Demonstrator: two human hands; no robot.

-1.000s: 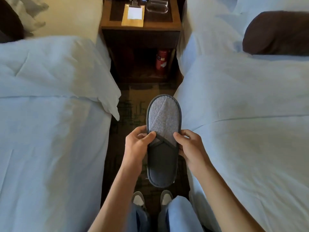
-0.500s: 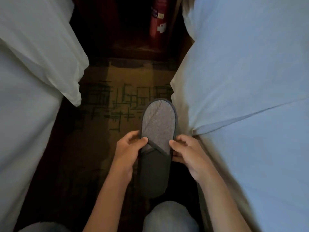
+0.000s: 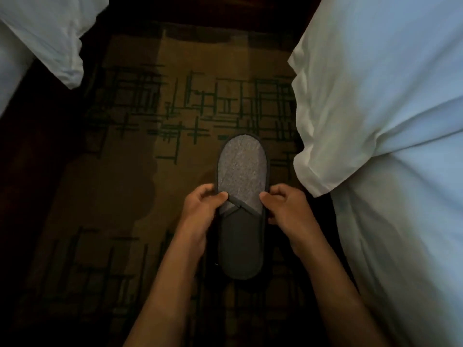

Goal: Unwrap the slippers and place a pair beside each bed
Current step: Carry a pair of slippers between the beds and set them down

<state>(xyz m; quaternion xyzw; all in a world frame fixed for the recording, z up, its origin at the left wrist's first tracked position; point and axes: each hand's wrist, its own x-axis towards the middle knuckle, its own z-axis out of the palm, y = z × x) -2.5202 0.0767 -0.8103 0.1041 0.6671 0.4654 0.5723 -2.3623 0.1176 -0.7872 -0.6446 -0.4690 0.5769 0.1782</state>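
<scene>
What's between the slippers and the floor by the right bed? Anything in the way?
Nothing visible. Both hands, left hand and right hand, hold the slippers over carpet just left of the right bed. The carpet around them shows only its pattern; the patch directly under them is hidden.

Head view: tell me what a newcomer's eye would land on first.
First the grey slippers, nested flat together at centre, gripped at the sides by the left hand and right hand above the carpet with its dark green line pattern. Next, the bright white bedding: one bed fills the right side, another's corner hangs at upper left.
</scene>
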